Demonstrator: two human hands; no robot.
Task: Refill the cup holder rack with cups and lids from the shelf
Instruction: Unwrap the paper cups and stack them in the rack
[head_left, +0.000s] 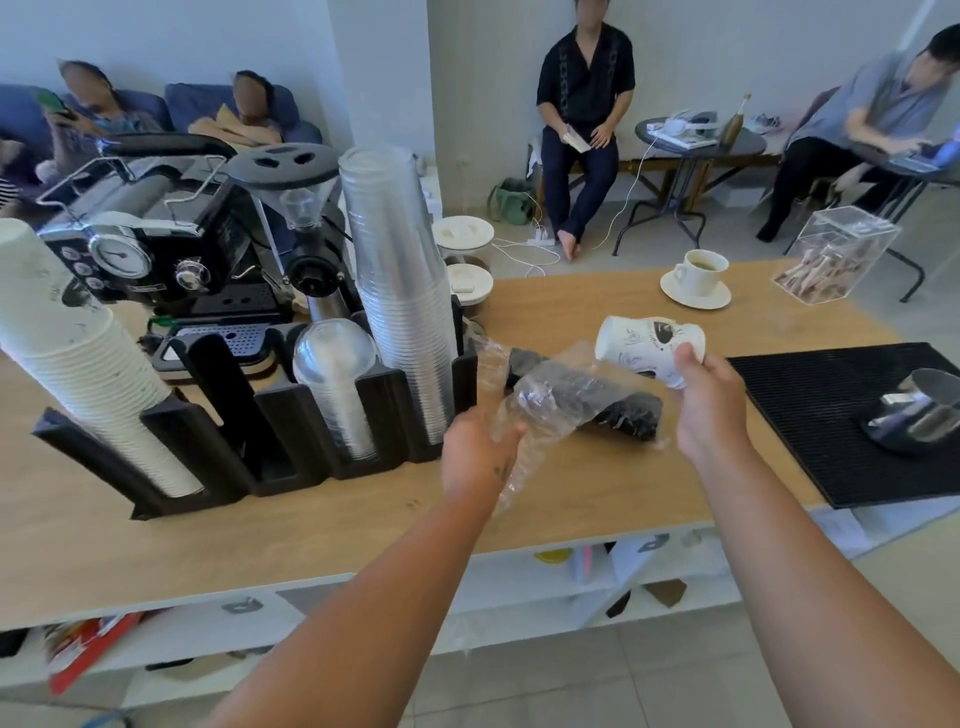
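The black cup holder rack (280, 415) stands on the wooden counter at left. It holds a tall stack of white paper cups (83, 353), a stack of clear dome lids (335, 374) and a tall stack of clear plastic cups (400, 280). One slot between them looks empty. My right hand (709, 400) grips a short stack of white printed paper cups (647, 343), held sideways above the counter. My left hand (480, 457) holds a crumpled clear plastic sleeve (545, 405). Under the sleeve lies a stack of black lids (631, 413) on the counter.
An espresso machine (156, 244) and grinder (301, 218) stand behind the rack. A black rubber mat (810, 410) with a steel pitcher (919, 410) lies at right. A coffee cup on a saucer (696, 278) and a clear box (836, 260) sit at the far edge. People sit beyond.
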